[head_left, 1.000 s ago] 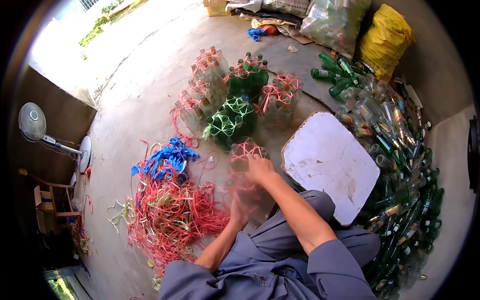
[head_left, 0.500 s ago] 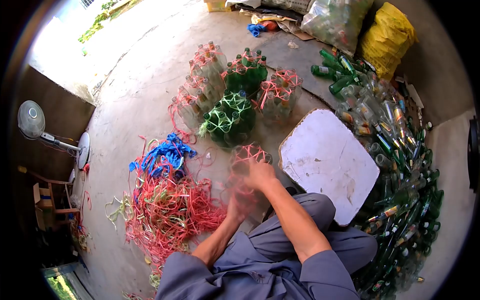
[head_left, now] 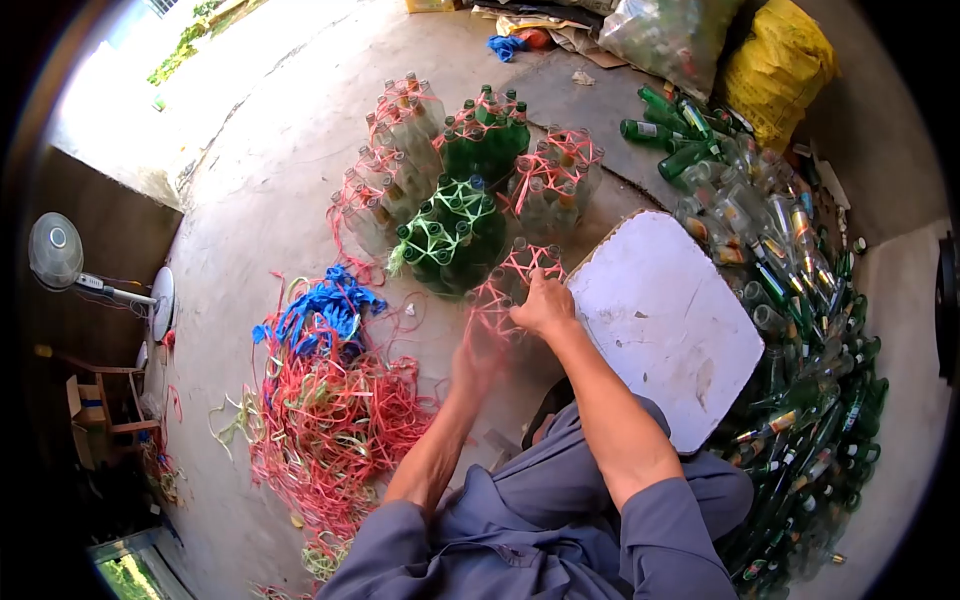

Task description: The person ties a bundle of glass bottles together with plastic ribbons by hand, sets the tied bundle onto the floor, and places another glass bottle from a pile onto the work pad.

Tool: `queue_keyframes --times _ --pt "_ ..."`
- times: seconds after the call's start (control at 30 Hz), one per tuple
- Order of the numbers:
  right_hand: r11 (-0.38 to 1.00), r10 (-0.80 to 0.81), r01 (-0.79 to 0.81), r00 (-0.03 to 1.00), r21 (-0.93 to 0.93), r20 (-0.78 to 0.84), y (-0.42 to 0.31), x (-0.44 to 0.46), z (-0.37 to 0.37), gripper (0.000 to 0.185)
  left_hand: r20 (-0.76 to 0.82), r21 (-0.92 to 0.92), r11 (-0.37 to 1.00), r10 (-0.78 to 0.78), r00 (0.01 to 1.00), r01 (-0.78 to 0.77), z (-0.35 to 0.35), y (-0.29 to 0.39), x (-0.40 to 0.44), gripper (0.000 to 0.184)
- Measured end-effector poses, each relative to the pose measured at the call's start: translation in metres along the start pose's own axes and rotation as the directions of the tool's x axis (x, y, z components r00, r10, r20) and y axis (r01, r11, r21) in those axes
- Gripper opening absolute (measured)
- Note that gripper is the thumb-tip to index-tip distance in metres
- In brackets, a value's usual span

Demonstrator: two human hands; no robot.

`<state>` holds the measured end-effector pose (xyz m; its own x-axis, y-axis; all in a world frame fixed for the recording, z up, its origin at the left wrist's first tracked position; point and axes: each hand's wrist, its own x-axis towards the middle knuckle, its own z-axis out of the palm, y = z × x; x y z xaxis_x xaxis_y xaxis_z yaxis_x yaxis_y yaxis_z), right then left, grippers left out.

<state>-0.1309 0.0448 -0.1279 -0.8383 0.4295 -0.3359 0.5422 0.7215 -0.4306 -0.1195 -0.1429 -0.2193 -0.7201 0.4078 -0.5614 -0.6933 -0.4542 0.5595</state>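
Observation:
A bundle of clear glass bottles (head_left: 530, 262), laced round the necks with red plastic twine, stands in front of me. My right hand (head_left: 545, 303) is closed at its near edge, fingers curled over the twine and bottle tops. Motion smears my left hand (head_left: 476, 368), which is low at the bundle's near left side; red twine shows blurred above it, and its fingers cannot be made out. Just beyond stands a bundle of green bottles (head_left: 455, 240) tied with light green twine. My hands hide part of the clear bundle.
More tied bundles stand behind, including clear bottles (head_left: 560, 190) and green bottles (head_left: 487, 140). A tangled heap of red twine (head_left: 335, 420) with blue strips (head_left: 330, 310) lies left. At right are a white board (head_left: 665, 330), piled loose bottles (head_left: 790, 400) and a yellow sack (head_left: 780, 70).
Both hands and the clear bundle have moved forward and slightly right, closer to the tied bundles. My right hand remains at the bottle tops; my left is still blurred.

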Motion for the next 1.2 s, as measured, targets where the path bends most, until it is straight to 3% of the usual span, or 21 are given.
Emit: queue_keyframes --times 0.03,0.13,0.23,0.3,0.4,0.43,0.5,0.53,0.57,0.6,0.67,0.7,0.8,0.83,0.87,0.9,0.93,0.97,1.07,1.13,1.2 --pt "0.999 0.038 -0.037 0.999 0.038 -0.015 -0.003 0.001 -0.008 0.072 -0.033 -0.152 0.975 -0.166 0.986 0.159 -0.008 0.0 0.016 0.044" --pt "0.98 0.029 -0.021 0.999 0.198 -0.04 -0.006 0.012 -0.016 0.072 -0.103 -0.199 0.969 -0.169 0.98 0.147 -0.002 -0.01 0.036 0.043" --pt "0.968 0.056 -0.054 0.998 0.244 0.001 -0.005 0.015 -0.023 0.072 0.002 -0.319 0.933 -0.173 0.985 0.165 0.003 -0.013 0.041 0.042" --pt "0.955 0.048 -0.05 0.999 0.293 0.015 -0.004 0.016 -0.022 0.073 -0.068 -0.216 0.965 -0.164 0.984 0.146 0.011 -0.011 0.037 0.041" --pt "0.985 0.032 -0.03 0.999 0.17 -0.013 -0.004 0.014 -0.016 0.075 -0.079 -0.116 0.981 -0.168 0.983 0.159 0.034 0.0 0.017 0.045" --pt "0.988 -0.026 0.038 0.996 0.149 -0.084 -0.004 0.01 -0.012 0.071 -0.054 -0.121 0.976 -0.189 0.981 0.181 0.027 -0.003 0.019 0.046" --pt "0.977 -0.118 0.128 0.991 0.172 -0.064 -0.004 0.005 -0.019 0.066 -0.022 -0.111 0.977 -0.184 0.983 0.181 0.013 -0.018 0.021 0.06" --pt "0.968 -0.16 0.167 0.986 0.185 -0.053 -0.006 -0.004 -0.029 0.064 -0.092 -0.099 0.97 -0.231 0.968 0.222 0.011 -0.028 0.011 0.06" --pt "0.958 -0.133 0.112 0.989 0.264 0.063 -0.018 -0.022 -0.063 0.054 -0.163 -0.089 0.96 -0.276 0.947 0.265 0.009 -0.043 -0.001 0.06" --pt "0.922 -0.13 0.119 0.992 0.369 0.005 -0.024 -0.039 -0.084 0.052 -0.233 -0.082 0.949 -0.316 0.92 0.306 0.01 -0.055 -0.01 0.06" --pt "0.814 -0.107 0.15 0.988 0.562 -0.108 -0.022 -0.07 -0.107 0.049 -0.095 0.049 0.908 -0.41 0.907 0.415 0.025 -0.072 -0.031 0.055" --pt "0.797 -0.101 0.215 0.969 0.564 -0.226 -0.004 -0.076 -0.099 0.044 -0.033 0.121 0.878 -0.463 0.886 0.463 0.03 -0.076 -0.043 0.053" --pt "0.792 0.014 0.197 0.94 0.578 -0.34 0.043 -0.138 -0.125 0.038 0.1 0.332 0.92 -0.254 0.962 0.208 0.067 -0.072 -0.039 0.038" --pt "0.811 0.036 0.217 0.909 0.544 -0.415 0.069 -0.157 -0.122 0.036 0.064 0.256 0.943 -0.235 0.97 0.211 0.09 -0.062 -0.04 0.03" --pt "0.791 0.113 0.195 0.885 0.58 -0.453 0.093 -0.178 -0.118 0.035 0.168 0.315 0.94 -0.192 0.967 0.132 0.099 -0.055 -0.03 0.028" --pt "0.763 0.266 0.196 0.773 0.616 -0.576 0.145 -0.212 -0.091 0.035 0.13 0.419 0.907 -0.093 0.987 0.031 0.114 -0.054 -0.012 0.029" --pt "0.685 0.43 0.028 0.791 0.728 -0.435 0.154 -0.241 -0.093 0.033 0.118 0.384 0.918 -0.154 0.981 0.098 0.116 -0.056 0.0 0.03" --pt "0.62 0.512 0.015 0.75 0.785 -0.419 0.171 -0.259 -0.078 0.03 0.057 0.388 0.913 -0.16 0.985 0.125 0.123 -0.056 0.006 0.03" --pt "0.078 0.786 -0.036 0.618 0.996 -0.04 0.185 -0.303 -0.037 0.025 -0.02 0.354 0.897 -0.275 0.961 0.264 0.113 -0.065 0.031 0.027" --pt "-0.091 0.81 -0.014 0.581 0.996 0.082 0.189 -0.318 -0.003 0.019 -0.067 0.435 0.865 -0.248 0.966 0.252 0.117 -0.062 0.031 0.024" --pt "-0.29 0.788 0.05 0.579 0.956 0.209 0.186 -0.323 0.027 0.017 -0.009 0.391 0.888 -0.258 0.966 0.241 0.123 -0.055 0.028 0.013"
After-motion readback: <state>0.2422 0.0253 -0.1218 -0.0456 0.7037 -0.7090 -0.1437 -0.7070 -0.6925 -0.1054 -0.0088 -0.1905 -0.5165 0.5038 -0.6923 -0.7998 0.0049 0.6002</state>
